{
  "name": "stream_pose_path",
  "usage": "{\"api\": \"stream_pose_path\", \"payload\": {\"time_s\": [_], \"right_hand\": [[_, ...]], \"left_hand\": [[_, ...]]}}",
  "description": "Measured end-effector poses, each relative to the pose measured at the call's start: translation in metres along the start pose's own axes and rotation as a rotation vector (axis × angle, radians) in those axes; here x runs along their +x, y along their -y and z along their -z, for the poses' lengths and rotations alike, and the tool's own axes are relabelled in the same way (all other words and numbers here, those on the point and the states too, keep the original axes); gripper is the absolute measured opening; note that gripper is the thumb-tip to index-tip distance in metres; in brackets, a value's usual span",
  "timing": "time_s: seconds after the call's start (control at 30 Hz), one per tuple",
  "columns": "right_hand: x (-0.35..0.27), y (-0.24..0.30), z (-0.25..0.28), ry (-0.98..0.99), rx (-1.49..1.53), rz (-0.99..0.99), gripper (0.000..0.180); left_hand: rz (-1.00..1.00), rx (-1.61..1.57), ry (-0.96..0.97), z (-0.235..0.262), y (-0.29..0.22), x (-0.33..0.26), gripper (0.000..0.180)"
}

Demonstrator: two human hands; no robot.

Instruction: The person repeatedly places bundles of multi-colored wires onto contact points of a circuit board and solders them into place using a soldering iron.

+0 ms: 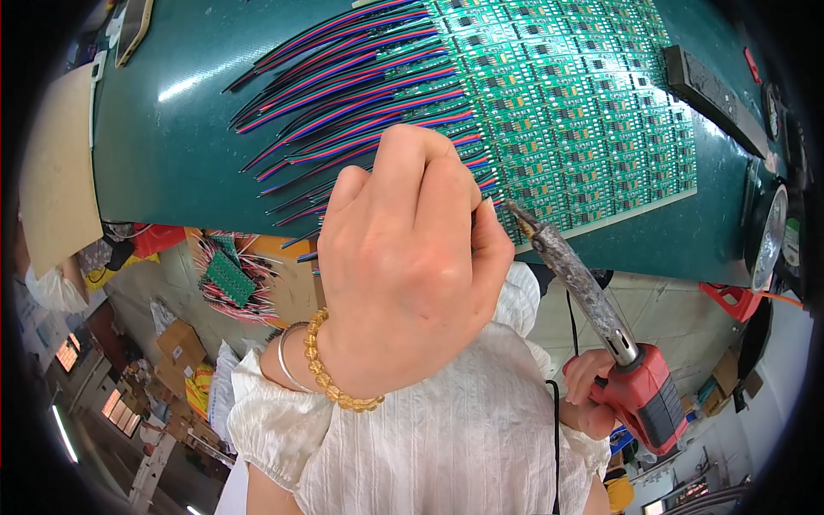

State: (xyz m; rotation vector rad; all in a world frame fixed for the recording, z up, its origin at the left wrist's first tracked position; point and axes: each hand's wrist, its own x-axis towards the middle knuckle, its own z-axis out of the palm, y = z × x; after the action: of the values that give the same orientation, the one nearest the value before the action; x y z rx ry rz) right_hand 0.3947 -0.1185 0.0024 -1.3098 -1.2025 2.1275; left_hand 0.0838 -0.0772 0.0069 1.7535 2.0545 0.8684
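Note:
My left hand (408,232) is closed in a pinch at the near left edge of a green circuit board panel (592,112). Its own back hides whatever the fingertips hold. Bundles of thin black, red and blue wires (343,90) fan out leftward from the panel's left edge, some passing beneath this hand. On the right, my right hand (592,390) grips the red handle of a soldering gun (592,300). The gun's dark tip points up and left, close to the panel's near edge and just right of my left thumb; I cannot tell whether it touches.
A dark rectangular bar (714,99) lies across the panel's right side on the green table (197,146). Farther right is a round metal-rimmed dish (771,227). Below the table's front edge, a cardboard box (296,279) holds wired boards. A tan sheet (56,163) lies left.

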Motion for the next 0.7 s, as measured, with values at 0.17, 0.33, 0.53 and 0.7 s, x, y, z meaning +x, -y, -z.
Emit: {"api": "stream_pose_path", "payload": {"time_s": [0.17, 0.33, 0.53, 0.7], "right_hand": [[-0.003, 0.006, -0.002, 0.011, -0.146, -0.163, 0.030], [-0.001, -0.037, 0.004, 0.049, 0.018, 0.447, 0.047], [-0.003, -0.019, 0.003, 0.080, 0.144, 0.257, 0.053], [0.015, -0.011, -0.002, 0.095, 0.207, 0.277, 0.047]], "left_hand": [[-0.018, -0.029, 0.025, 0.000, 0.000, 0.004, 0.020], [0.006, 0.000, 0.042, 0.004, 0.001, 0.001, 0.019], [-0.009, -0.010, 0.070, 0.006, -0.001, 0.003, 0.018], [0.012, 0.014, 0.081, 0.007, -0.002, 0.001, 0.018]]}}
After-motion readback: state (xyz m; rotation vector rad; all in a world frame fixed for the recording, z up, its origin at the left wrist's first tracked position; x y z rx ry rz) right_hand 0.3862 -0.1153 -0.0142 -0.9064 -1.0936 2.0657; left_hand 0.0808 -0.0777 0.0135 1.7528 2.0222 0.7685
